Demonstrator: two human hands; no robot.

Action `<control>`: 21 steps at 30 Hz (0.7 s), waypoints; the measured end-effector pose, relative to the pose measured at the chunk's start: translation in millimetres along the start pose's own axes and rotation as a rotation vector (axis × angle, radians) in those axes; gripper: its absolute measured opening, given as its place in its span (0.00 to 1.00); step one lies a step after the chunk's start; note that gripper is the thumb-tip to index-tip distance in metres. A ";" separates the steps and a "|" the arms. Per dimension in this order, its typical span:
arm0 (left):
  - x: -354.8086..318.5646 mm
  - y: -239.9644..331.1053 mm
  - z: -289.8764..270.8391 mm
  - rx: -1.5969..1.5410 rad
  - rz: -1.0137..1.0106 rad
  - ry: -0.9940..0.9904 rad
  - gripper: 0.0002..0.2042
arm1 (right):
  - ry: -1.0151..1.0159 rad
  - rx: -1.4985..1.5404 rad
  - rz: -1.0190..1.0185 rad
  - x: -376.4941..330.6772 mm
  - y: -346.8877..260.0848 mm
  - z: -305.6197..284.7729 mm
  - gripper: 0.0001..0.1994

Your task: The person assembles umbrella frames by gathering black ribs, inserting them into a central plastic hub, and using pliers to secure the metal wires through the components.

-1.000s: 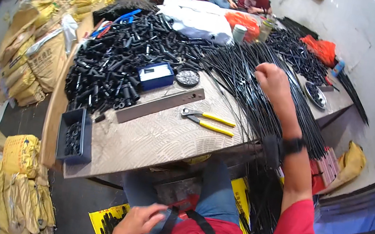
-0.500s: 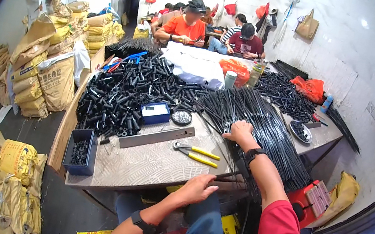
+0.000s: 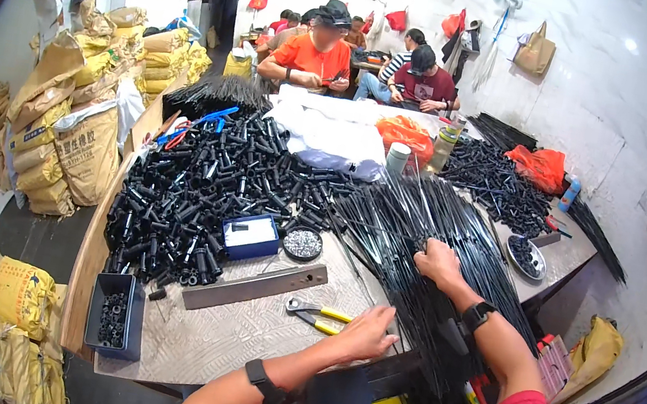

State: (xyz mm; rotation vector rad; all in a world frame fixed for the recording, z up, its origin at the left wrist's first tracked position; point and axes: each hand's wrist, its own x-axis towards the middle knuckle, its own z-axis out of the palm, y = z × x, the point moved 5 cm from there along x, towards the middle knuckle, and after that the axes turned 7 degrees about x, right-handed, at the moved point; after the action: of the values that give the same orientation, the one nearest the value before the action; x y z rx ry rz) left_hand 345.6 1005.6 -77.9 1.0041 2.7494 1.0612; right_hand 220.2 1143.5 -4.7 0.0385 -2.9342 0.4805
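Note:
My right hand (image 3: 439, 266) is closed over the bundle of long thin black rods (image 3: 466, 301) on the right part of the table. Its fingers are curled around one or more rods; how many is hidden. My left hand (image 3: 366, 335) is by the table's front edge, just left of the bundle, its fingers loosely bent with a gap to the thumb and nothing plainly held. It partly covers the yellow handles of the pliers (image 3: 305, 309). A flat metal bar (image 3: 256, 287) lies beyond the pliers.
A large heap of black tubular parts (image 3: 196, 188) covers the table's left. Near it are a blue box (image 3: 250, 237), a round dish of small silvery pieces (image 3: 302, 243) and a dark bin (image 3: 115, 321). White cloth (image 3: 328, 129) lies behind. Co-workers (image 3: 310, 57) sit at the far side.
My left hand has moved right and forward, over the pliers' handles. My right hand has shifted right and slightly nearer along the rods. The view has shifted a little.

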 end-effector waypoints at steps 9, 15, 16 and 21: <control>66.2 -13.6 20.2 0.157 -0.061 0.010 0.36 | 0.041 0.462 -0.094 20.6 -11.7 -26.3 0.11; 97.7 -29.8 -22.0 -0.928 -0.168 0.435 0.25 | 0.233 0.404 -0.344 17.9 -46.8 -39.4 0.08; 99.8 -25.8 -33.4 -1.126 -0.156 0.368 0.24 | 0.206 0.428 -0.359 11.7 -54.2 -36.4 0.09; 85.2 -17.7 -91.8 -1.329 -0.073 0.465 0.19 | 0.048 0.296 -0.496 -40.8 -105.2 -32.9 0.16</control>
State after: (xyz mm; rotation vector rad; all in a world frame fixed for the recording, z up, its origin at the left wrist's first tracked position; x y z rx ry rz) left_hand 245.8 990.6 -1.6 0.4146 1.4742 2.6735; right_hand 271.3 1054.3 52.2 0.7545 -2.6382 0.8014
